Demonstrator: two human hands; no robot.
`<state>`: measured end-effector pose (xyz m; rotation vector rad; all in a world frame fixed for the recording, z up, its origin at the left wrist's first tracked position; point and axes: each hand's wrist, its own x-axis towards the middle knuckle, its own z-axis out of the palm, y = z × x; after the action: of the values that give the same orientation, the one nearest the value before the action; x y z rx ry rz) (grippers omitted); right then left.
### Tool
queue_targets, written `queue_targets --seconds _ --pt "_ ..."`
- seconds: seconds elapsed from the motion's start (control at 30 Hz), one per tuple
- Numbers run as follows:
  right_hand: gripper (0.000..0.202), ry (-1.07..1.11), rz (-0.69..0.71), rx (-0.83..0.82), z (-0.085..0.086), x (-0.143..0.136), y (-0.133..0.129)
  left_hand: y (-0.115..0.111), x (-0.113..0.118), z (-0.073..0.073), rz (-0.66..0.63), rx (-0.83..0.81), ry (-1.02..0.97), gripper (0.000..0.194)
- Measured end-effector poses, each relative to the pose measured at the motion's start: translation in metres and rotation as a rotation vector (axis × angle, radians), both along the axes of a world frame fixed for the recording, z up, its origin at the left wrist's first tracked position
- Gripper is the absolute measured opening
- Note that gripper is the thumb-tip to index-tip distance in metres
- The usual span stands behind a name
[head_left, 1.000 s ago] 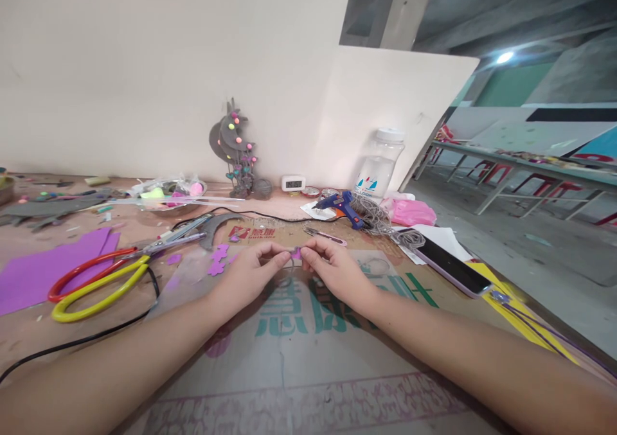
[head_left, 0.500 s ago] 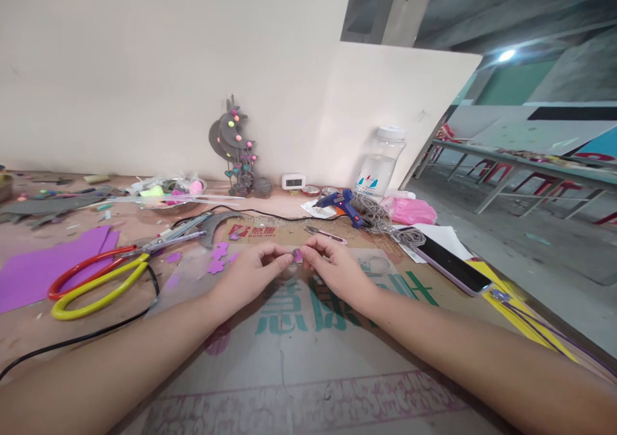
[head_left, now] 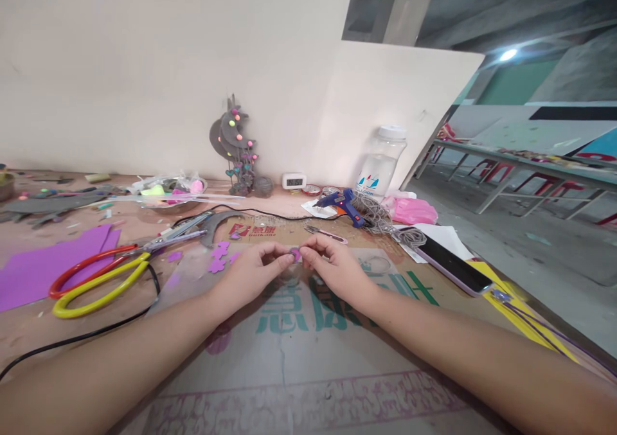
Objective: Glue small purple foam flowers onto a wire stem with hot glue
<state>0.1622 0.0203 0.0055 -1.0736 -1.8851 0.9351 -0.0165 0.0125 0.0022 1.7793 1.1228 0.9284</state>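
Observation:
Between the fingertips of both hands is a small purple and grey piece [head_left: 295, 254], too small to make out fully. My left hand [head_left: 258, 269] pinches it from the left, thumb against forefinger. From the other side, my right hand [head_left: 332, 266] closes on it in the same way. Both hands hover over a cardboard sheet [head_left: 308, 351] printed with green characters. Left of my left hand lie purple flower-shaped cutouts [head_left: 219, 256] and a grey crescent [head_left: 212, 229]. Small thread snips [head_left: 326, 234] rest just beyond the right hand.
Scissors with red and yellow handles [head_left: 101, 284] lie left beside purple sheets [head_left: 58, 265]. At the back stand a decorated moon ornament [head_left: 236, 142], a small clock [head_left: 294, 180] and a water bottle [head_left: 380, 164]. A blue glue gun [head_left: 343, 205], grey yarn [head_left: 373, 215] and a phone [head_left: 450, 261] are on the right.
The small piece has turned slightly between my fingertips, so its purple side shows differently. Both hands stay in nearly the same place.

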Motion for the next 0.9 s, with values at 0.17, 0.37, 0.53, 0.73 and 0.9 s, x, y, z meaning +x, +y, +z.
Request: queue_targets --seconds 0.17,0.37,0.53,0.73,0.9 --pt "0.019 -0.037 -0.031 0.011 0.0003 -0.0005 0.0005 0.0001 -0.0013 0.0005 -0.003 0.045 0.036 0.029" --pt "0.018 -0.053 -0.028 0.007 0.0012 -0.0015 -0.0011 -0.0002 -0.0006 0.0004 0.027 0.026 0.004 0.025" --pt "0.017 -0.065 -0.027 0.009 0.0009 -0.0016 -0.0011 -0.0013 0.0008 0.0012 0.029 -0.001 -0.01 0.022" --pt "0.021 -0.042 -0.001 0.023 -0.0002 0.0009 -0.0001 -0.0004 -0.0001 -0.0017 0.039 -0.026 -0.036 0.023" --pt "0.021 -0.039 0.007 0.039 -0.001 0.0024 0.001 0.0005 0.0 -0.0005 0.046 -0.036 -0.073 0.023"
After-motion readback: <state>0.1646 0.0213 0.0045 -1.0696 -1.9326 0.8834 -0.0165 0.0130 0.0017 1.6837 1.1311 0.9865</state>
